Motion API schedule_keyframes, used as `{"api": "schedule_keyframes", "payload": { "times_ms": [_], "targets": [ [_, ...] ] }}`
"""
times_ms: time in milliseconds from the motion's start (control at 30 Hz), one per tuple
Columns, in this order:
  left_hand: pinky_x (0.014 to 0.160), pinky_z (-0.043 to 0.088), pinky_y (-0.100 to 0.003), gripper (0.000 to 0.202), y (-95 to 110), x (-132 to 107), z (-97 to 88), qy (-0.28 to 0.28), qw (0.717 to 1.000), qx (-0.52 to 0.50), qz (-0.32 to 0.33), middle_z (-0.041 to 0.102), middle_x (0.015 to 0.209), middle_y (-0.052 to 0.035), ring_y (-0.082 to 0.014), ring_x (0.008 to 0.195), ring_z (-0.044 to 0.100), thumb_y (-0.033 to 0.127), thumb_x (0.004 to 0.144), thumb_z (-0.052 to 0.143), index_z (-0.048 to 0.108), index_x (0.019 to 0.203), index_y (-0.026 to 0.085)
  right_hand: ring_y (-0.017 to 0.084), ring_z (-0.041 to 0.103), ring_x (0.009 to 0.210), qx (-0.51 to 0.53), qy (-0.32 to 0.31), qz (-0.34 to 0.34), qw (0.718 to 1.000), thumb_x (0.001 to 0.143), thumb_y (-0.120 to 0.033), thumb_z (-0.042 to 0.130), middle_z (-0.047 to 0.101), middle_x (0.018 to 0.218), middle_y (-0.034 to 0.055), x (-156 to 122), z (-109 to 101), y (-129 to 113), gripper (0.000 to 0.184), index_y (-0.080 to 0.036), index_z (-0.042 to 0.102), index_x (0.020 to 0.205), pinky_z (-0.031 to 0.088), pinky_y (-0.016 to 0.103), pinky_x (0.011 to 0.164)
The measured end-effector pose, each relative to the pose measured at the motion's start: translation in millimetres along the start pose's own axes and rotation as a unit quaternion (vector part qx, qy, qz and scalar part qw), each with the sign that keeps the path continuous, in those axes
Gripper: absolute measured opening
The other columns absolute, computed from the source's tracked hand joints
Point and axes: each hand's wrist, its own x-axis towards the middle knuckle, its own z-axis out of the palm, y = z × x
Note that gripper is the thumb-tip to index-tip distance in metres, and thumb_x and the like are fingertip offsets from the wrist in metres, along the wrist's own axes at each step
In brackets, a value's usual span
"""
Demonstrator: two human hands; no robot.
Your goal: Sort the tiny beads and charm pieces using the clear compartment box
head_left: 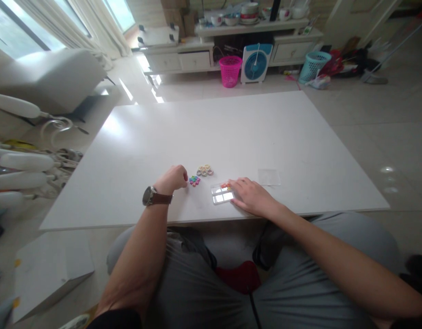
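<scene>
My left hand (177,178), with a watch on the wrist, has its fingers curled together just left of a pile of small multicoloured pieces (194,181). Whether anything sits between those fingertips is hidden. Right behind the pile lie several pale hair ties (205,170), bunched together. My right hand (250,194) grips the right side of a clear divided plastic box (218,199), thumb at the near corner and fingers at the far one. Small orange and red pieces (226,186) lie in the box's far compartments. A clear flat lid (269,177) rests to the right of my right hand.
Everything lies near the front edge of a white table (211,128), with my legs below it. Beyond stand a pink basket (230,71), a blue fan (256,63) and a low cabinet (193,60). White lamp arms (25,161) are at the left.
</scene>
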Motion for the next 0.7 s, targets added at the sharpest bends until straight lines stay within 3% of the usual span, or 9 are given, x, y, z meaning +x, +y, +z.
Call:
{"api": "schedule_keyframes", "payload": {
  "times_ms": [233,700],
  "targets": [
    [0.069,0.052,-0.023,0.019,0.5,1.1,-0.9,0.01,1.0,-0.007,-0.01,0.077,0.089,-0.0072,-0.0168,0.079,0.07,0.011,0.073,0.072,0.074,0.09,0.016,0.033,0.052,0.126,-0.002,-0.001,-0.002,1.0,0.098,-0.04,0.056,0.059,0.142,0.0176,-0.6,-2.1,-0.8,0.057,-0.012,0.047,0.147,0.048,0.045,0.102],
    [0.071,0.055,-0.026,0.03,-2.7,6.9,5.2,0.026,0.998,-0.054,0.023,0.076,0.082,-0.0044,-0.0184,0.075,0.071,0.004,0.071,0.068,0.069,0.098,0.017,0.032,0.052,0.127,-0.01,-0.01,0.001,1.0,0.098,-0.04,0.057,0.058,0.143,0.0179,0.2,-2.0,-1.7,0.057,-0.012,0.046,0.148,0.047,0.045,0.103]
  ]
}}
